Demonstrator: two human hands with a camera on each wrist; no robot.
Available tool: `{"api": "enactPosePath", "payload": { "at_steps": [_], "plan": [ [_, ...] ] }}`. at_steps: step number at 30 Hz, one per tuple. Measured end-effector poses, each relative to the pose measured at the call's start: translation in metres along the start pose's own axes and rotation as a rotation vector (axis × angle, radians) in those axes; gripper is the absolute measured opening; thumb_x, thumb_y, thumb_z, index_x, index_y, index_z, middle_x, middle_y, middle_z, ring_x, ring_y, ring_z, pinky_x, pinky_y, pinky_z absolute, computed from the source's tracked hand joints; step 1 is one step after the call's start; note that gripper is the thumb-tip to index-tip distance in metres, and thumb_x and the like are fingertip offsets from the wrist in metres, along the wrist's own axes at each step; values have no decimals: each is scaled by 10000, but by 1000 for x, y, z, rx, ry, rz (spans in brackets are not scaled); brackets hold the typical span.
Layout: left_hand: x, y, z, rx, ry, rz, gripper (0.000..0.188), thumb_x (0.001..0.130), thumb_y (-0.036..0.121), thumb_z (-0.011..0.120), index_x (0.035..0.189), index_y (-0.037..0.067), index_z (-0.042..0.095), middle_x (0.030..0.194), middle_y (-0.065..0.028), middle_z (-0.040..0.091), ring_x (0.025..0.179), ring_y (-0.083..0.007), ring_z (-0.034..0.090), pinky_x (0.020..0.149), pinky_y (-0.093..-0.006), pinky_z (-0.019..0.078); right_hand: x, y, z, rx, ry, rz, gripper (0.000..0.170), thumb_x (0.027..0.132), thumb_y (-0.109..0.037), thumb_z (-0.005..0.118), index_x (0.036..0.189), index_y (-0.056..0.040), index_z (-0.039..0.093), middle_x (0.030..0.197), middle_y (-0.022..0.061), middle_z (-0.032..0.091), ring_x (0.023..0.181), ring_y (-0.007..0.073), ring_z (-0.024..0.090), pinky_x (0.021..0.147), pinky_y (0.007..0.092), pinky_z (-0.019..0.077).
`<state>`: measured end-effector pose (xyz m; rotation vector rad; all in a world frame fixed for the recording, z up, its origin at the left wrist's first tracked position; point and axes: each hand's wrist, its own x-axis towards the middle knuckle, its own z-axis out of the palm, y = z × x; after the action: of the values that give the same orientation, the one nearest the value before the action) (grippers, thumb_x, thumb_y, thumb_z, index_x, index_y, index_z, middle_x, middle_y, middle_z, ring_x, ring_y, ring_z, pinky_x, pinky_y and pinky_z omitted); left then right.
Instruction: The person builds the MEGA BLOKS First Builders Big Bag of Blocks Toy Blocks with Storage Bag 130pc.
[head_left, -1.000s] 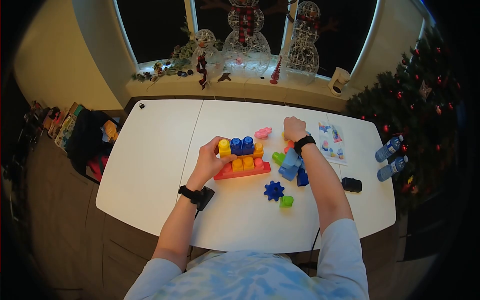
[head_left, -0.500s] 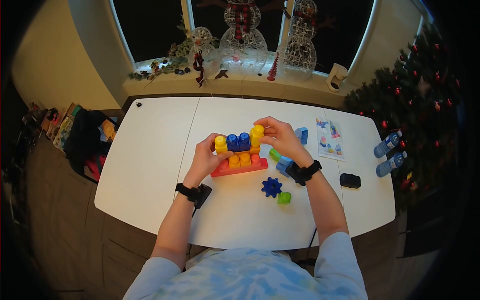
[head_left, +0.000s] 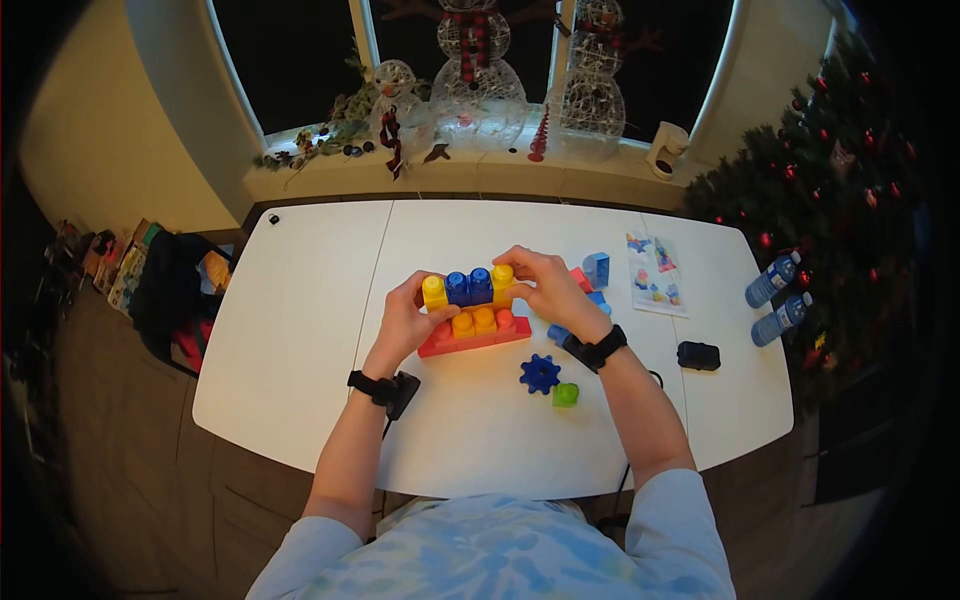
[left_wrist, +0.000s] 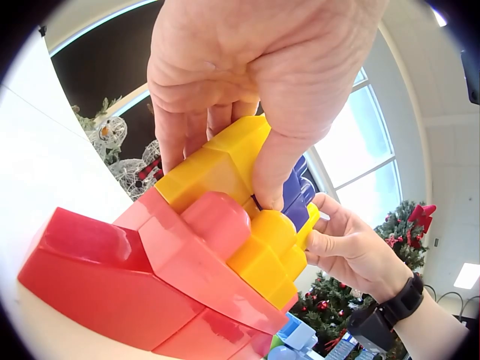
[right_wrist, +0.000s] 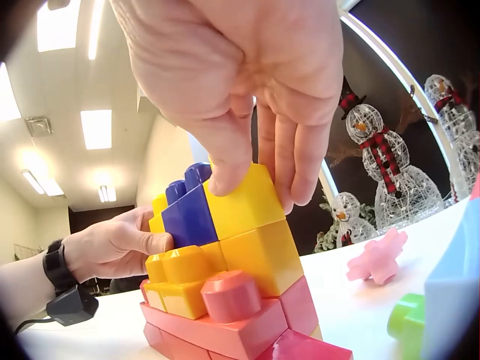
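Observation:
A stepped stack of toy building blocks stands on the white table, with red blocks point(head_left: 470, 344) at the bottom and orange blocks point(head_left: 474, 322) above. Its top row has a yellow block point(head_left: 434, 293) on the left, a blue block point(head_left: 470, 290) in the middle and another yellow block point(right_wrist: 251, 199) on the right. My left hand point(head_left: 402, 320) grips the left yellow block, thumb in front and fingers behind. With thumb and fingers, my right hand point(head_left: 553, 290) pinches the right yellow block, which sits on an orange block in the right wrist view.
A blue gear point(head_left: 540, 374) and a green block point(head_left: 566, 395) lie in front of the stack. Light blue blocks point(head_left: 596, 268) are partly behind my right hand, near a pink gear-like piece point(right_wrist: 377, 256). Further right are a picture sheet point(head_left: 657, 275), a black case point(head_left: 698, 356) and water bottles point(head_left: 780, 320).
My right hand came from the loose pieces at right to the stack's right end, bringing a yellow block, now lowered into the top row. My left hand stays at the left end.

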<state>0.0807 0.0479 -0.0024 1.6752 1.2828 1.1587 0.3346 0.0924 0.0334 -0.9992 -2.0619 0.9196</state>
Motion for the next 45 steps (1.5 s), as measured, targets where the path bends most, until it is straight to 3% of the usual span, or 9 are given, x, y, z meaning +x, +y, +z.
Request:
{"api": "enactPosePath", "payload": {
  "at_steps": [10,13,17,23,28,32,38,40,45],
  "plan": [
    [-1,-1,-1,-23,7,-14,408,831,-35,836,1180,-14,627,1056,-67,703,997,-157,693,944,-312,574,2,2,-2,-55,37,-66,367,853,62,686,1203,-41,638,1083,188,739,1071,341,721,952,391,566],
    [0,-5,1,-32,-2,-29,407,828,-36,836,1177,-7,630,1051,-61,700,994,-150,688,944,-310,571,-5,-8,-9,-174,-54,-54,395,911,-8,711,1293,-62,629,1169,131,745,1111,312,714,997,399,559],
    [-1,3,-1,4,13,-46,416,822,-31,844,1179,6,634,1032,-58,695,980,-144,684,934,-302,570,-14,5,-25,-265,96,69,518,894,-257,797,1355,-118,607,1156,110,756,1107,302,684,930,400,548],
    [-1,1,0,9,27,-36,418,820,-24,848,1179,4,633,1014,-52,694,958,-140,684,899,-292,578,-28,38,-12,-728,-36,183,451,773,-283,862,1145,-95,689,962,113,735,1050,318,652,900,452,538],
    [-1,0,0,9,31,-31,412,823,-24,846,1174,3,631,1001,-43,686,927,-134,674,865,-285,577,-26,72,9,-1109,-47,41,257,749,-168,814,963,-80,702,865,120,726,999,335,672,863,462,534],
    [0,-3,-1,22,23,-23,410,827,-15,848,1174,3,630,990,-38,680,909,-125,664,840,-283,573,-26,54,-7,-999,-32,111,226,782,-118,749,993,-55,698,868,134,739,943,326,703,841,455,551],
    [0,0,-2,54,10,-51,408,830,-14,848,1173,0,628,1000,-32,685,920,-118,662,845,-278,567,-9,-18,-53,-332,130,405,369,835,-148,741,1175,-18,686,950,171,757,882,286,755,768,406,587],
    [-1,1,-2,49,11,-52,406,831,-17,846,1173,1,629,1002,-34,687,920,-120,663,852,-280,565,-1,-28,-52,-270,353,181,438,834,-187,789,1228,-35,675,952,168,751,889,272,755,799,385,584],
    [1,-5,-1,2,14,-31,400,835,-11,844,1175,7,632,1003,-41,693,914,-126,666,863,-288,562,23,-69,-12,-110,260,-238,416,853,-144,786,1238,-38,667,1044,148,749,977,268,740,868,367,575]
  ]
}}
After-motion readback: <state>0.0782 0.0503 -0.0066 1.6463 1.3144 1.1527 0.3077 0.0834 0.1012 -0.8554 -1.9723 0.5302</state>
